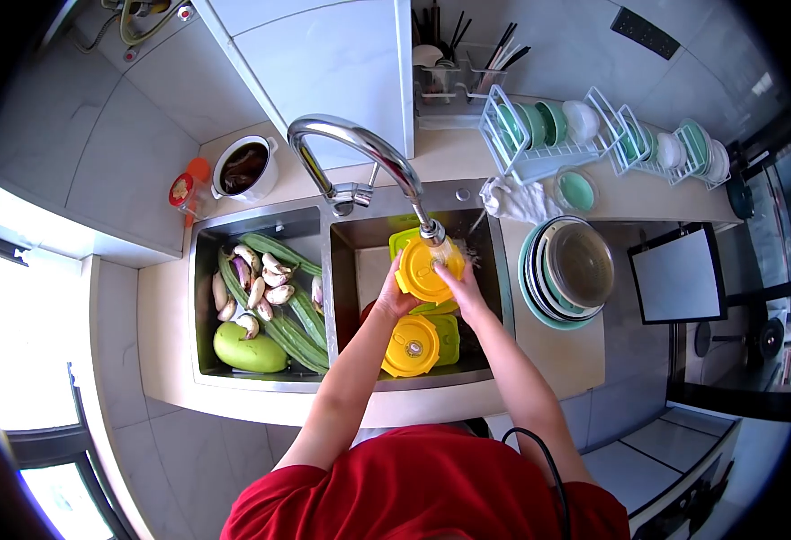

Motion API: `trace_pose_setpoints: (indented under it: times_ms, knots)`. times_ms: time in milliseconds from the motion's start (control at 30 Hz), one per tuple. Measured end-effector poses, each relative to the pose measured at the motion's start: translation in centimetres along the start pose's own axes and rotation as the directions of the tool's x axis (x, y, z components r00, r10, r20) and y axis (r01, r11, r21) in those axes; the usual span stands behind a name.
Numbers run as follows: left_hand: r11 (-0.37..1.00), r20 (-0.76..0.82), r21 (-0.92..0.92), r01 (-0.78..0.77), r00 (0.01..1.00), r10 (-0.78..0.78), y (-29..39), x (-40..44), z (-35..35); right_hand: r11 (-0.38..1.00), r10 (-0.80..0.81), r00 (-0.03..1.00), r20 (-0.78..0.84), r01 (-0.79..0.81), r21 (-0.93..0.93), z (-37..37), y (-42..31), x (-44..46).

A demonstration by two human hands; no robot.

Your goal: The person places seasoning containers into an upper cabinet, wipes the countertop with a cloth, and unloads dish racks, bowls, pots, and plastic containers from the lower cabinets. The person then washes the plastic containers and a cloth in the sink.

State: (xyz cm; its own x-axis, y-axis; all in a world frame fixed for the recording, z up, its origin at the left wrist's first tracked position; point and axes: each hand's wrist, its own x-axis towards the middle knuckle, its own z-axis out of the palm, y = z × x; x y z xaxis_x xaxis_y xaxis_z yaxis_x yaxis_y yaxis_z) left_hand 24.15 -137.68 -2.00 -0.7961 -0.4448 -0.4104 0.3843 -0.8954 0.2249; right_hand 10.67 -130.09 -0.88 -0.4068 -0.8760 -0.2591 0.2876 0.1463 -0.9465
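A round yellow lid (421,273) is held between my two hands over the right sink basin, under the chrome faucet (359,144), whose running water falls on it. My left hand (395,294) grips the lid's left edge. On the opposite edge, my right hand (460,283) has its fingers closed on the rim. Below, a second yellow lid (411,346) lies in the basin on a yellow-green lid (449,338). Another yellow-green piece (402,241) shows behind the held lid, partly hidden by it.
The left basin holds a green gourd (250,349), long ridged gourds (295,336) and several pale bulbs. Stacked plates and bowls (577,264) stand right of the sink, beside a cloth (517,200). Dish racks (539,162) and a white pot (263,186) are behind.
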Motion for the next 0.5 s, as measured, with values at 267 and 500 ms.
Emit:
trace_pose_setpoints:
  times_ms: [267, 500]
  knots:
    - [0.956, -0.100, 0.244, 0.164, 0.985, -0.144, 2.2, -1.2, 1.9, 0.991, 0.046, 0.997, -0.063, -0.038, 0.130, -1.2, 0.4, -1.0]
    - [0.968, -0.140, 0.243, -0.059, 0.986, 0.096, 2.7, -3.5, -2.6, 0.997, 0.057, 0.994, 0.090, -0.053, -0.051, 2.7, 0.9, -0.1]
